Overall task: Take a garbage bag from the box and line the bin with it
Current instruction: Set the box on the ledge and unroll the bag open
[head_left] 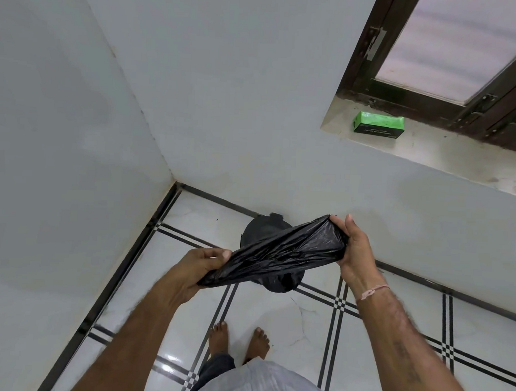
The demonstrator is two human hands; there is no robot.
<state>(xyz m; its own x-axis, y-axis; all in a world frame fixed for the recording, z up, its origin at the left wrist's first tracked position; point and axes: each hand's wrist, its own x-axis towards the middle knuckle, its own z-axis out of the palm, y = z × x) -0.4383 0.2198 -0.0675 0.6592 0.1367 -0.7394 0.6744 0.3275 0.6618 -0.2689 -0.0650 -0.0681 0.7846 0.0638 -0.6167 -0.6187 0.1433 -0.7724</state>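
Both hands grasp garbage bag [281, 252]: left hand [200, 266] lower end, right hand [352, 249] upper; bag stretched over bin [258, 228]; box [378, 123] on sill [447, 156].

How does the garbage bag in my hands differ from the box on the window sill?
The garbage bag is black, soft and crumpled; the box is green, rigid and rectangular. The bag is stretched between the left hand and right hand; the box lies untouched on the sill.

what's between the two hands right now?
In the head view, only the black garbage bag, stretched from the left hand to the right hand. The dark bin sits behind it on the floor.
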